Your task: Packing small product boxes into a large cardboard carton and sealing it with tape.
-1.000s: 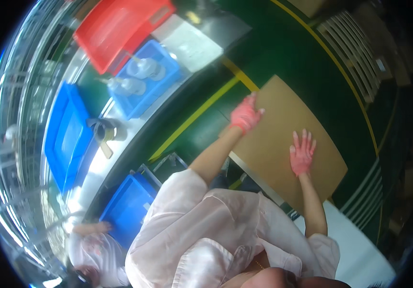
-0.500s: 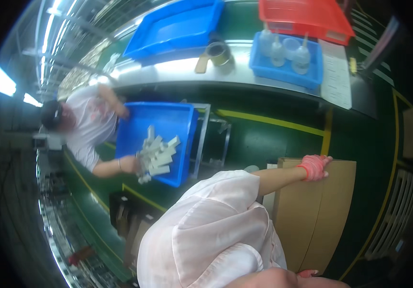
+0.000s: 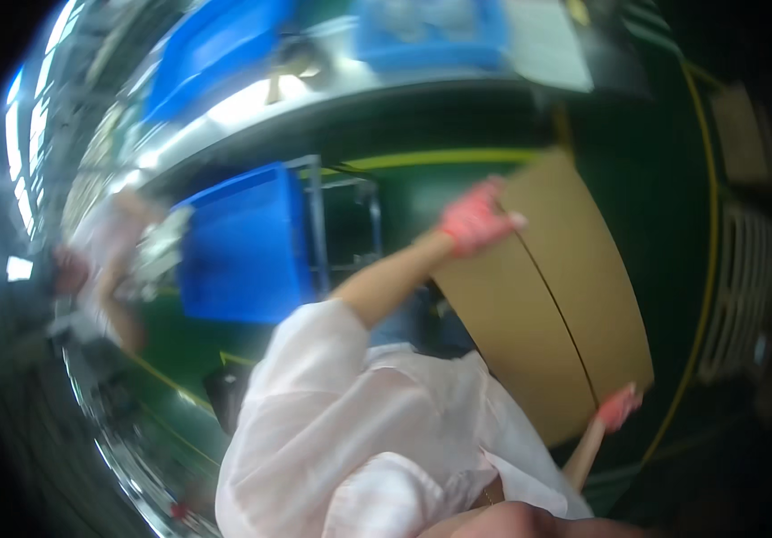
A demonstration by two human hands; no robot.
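A brown cardboard box (image 3: 543,314) with a seam between its two top flaps stretches out in front of my body. My left hand (image 3: 477,218), in a pink glove, grips its far left end beside the seam. At the opposite, lower right end, my right hand (image 3: 619,408) in a matching pink glove holds the edge near the seam. The undersides of both grips are hidden behind the cardboard. Motion smears the picture somewhat.
To the left, a blurred co-worker (image 3: 103,260) carries a bundle of whitish pieces (image 3: 163,242) beside a blue bin (image 3: 242,247) at a metal frame (image 3: 317,215). Behind stands a workbench with blue trays (image 3: 215,54). A slatted pallet (image 3: 740,296) lies at the right.
My left hand and the box have swung up and left, tilting the box. My right hand has come into fuller view at its lower end. The co-worker has lifted the whitish pieces from the bin.
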